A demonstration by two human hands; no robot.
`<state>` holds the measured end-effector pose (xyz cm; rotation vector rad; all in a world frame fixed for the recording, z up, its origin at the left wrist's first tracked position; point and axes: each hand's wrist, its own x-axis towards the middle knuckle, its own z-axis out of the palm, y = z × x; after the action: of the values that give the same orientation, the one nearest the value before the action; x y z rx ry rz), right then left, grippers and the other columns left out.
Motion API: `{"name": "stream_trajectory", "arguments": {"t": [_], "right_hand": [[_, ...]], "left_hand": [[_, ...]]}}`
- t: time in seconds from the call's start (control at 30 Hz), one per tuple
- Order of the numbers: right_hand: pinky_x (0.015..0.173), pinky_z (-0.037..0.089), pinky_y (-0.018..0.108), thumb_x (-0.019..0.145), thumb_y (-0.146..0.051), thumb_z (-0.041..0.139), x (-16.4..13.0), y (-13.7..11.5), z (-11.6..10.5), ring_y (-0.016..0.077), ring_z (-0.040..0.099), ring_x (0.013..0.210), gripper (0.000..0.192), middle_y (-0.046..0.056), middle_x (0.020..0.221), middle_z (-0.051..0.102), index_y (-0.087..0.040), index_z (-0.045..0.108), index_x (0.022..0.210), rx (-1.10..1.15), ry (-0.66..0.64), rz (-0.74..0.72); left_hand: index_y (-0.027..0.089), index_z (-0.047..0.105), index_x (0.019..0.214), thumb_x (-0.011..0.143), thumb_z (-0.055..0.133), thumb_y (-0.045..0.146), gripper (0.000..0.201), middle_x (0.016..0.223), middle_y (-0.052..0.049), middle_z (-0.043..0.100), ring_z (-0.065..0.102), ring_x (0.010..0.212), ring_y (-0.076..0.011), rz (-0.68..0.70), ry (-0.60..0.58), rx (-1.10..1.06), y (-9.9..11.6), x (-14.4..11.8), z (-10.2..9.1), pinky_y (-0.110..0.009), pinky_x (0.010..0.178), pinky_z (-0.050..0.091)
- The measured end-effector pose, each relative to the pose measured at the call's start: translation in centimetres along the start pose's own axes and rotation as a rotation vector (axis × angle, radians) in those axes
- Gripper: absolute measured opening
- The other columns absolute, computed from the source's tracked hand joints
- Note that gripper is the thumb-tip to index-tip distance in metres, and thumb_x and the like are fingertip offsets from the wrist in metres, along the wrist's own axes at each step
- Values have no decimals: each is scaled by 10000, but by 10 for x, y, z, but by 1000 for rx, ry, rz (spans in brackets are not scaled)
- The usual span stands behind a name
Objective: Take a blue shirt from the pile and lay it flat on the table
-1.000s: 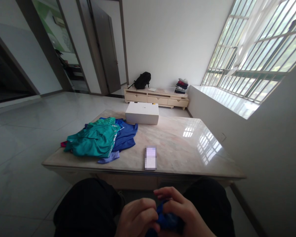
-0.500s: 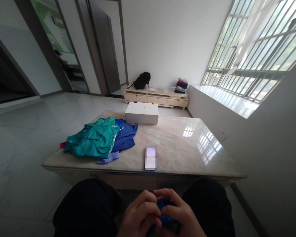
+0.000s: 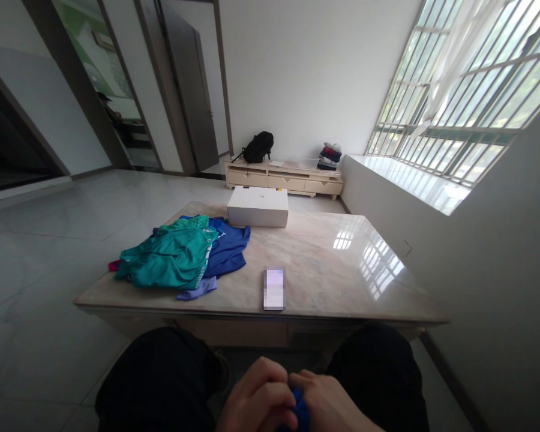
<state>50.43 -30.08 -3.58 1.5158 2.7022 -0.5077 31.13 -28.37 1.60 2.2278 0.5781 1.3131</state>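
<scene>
Pinching a small blue cloth [image 3: 300, 411] between them, the left hand [image 3: 258, 401] and right hand [image 3: 333, 405] sit closed together low over the lap, in front of the marble table [image 3: 342, 270]. On the table lie a teal garment [image 3: 171, 255] over a blue garment [image 3: 229, 246], a blurred card [image 3: 274, 288] and a white box [image 3: 258, 206]; no writing on it is legible.

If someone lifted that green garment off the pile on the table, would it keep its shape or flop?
The green garment would probably flop: it lies crumpled in soft folds over the blue clothes. It looks thin, so likely light for its size. On the glossy table it might slide easily when pushed, perhaps dragging the clothes beneath it.
</scene>
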Motion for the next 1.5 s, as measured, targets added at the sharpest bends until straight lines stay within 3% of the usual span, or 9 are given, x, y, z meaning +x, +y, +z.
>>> {"name": "stream_trajectory", "arguments": {"t": [0.1, 0.27, 0.47, 0.57, 0.67, 0.83, 1.0, 1.27, 1.5], "right_hand": [[525, 419, 240, 828, -279, 776, -5, 4, -8, 194, 723, 734, 105, 27, 871, 782, -191, 742, 780, -189, -90, -25], [607, 460, 273, 802, -418, 858, -24, 0, -51, 231, 738, 765, 256, 94, 869, 794, -169, 801, 790, -280, -133, 79], [624, 458, 329, 820, -455, 853, -41, -7, -92, 271, 757, 785, 247, 85, 860, 790, -214, 827, 870, -305, -122, 114], [577, 405, 346, 826, -440, 849, -43, -5, -99, 267, 748, 742, 227, 77, 844, 779, -216, 823, 852, -319, -123, 91], [538, 334, 357, 828, -435, 847, -44, -3, -103, 261, 733, 719, 220, 66, 842, 769, -218, 813, 839, -324, -102, 54], [519, 266, 360, 855, -395, 832, -47, -2, -111, 227, 715, 739, 179, 42, 914, 760, -221, 795, 854, -308, -43, -2], [522, 269, 353, 865, -349, 824, -51, -1, -121, 222, 721, 762, 133, 36, 954, 756, -224, 781, 848, -284, -69, -1], [460, 222, 320, 848, -381, 826, -56, -1, -128, 124, 631, 540, 259, -9, 769, 735, -198, 710, 706, -179, -107, -44], [495, 257, 324, 878, -326, 796, -52, -5, -128, 182, 728, 686, 143, 15, 900, 766, -208, 742, 818, -205, -138, -1]], "left_hand": [[219, 619, 979, 1074, 536, 328, 167, 861, -12, 611, 625, 713, -103, -14, -3, 37, -8, -7, 0, -153, 678, 527], [217, 640, 1013, 1068, 545, 301, 139, 908, -24, 639, 662, 752, -113, -74, 15, 46, -16, -14, -4, -159, 728, 555], [277, 518, 1514, 1089, 456, 394, 445, 938, -35, 667, 696, 794, -141, -126, -33, 65, -16, -10, -7, -185, 777, 591], [253, 696, 1252, 1081, 505, 326, 267, 948, -40, 658, 702, 823, -144, -143, -83, 47, -17, -9, -4, -178, 776, 579], [230, 701, 1048, 1051, 565, 259, 139, 923, -29, 650, 696, 805, -141, -179, -67, 38, -19, -9, -2, -171, 751, 569], [235, 653, 1100, 1023, 598, 198, 103, 1066, -47, 701, 716, 968, -163, -186, -5, 60, -15, -8, 3, -205, 888, 568], [255, 636, 1064, 1038, 598, 231, 52, 882, 23, 725, 721, 784, -112, -191, 39, 19, -6, -8, 6, -140, 763, 558], [258, 637, 1061, 1040, 585, 226, 65, 922, 5, 755, 750, 795, -132, -115, 82, -16, 1, -3, -1, -172, 763, 597], [263, 676, 1120, 1043, 603, 271, 107, 914, 20, 774, 766, 803, -109, -122, 137, 112, 4, 0, -4, -120, 790, 592]]}}
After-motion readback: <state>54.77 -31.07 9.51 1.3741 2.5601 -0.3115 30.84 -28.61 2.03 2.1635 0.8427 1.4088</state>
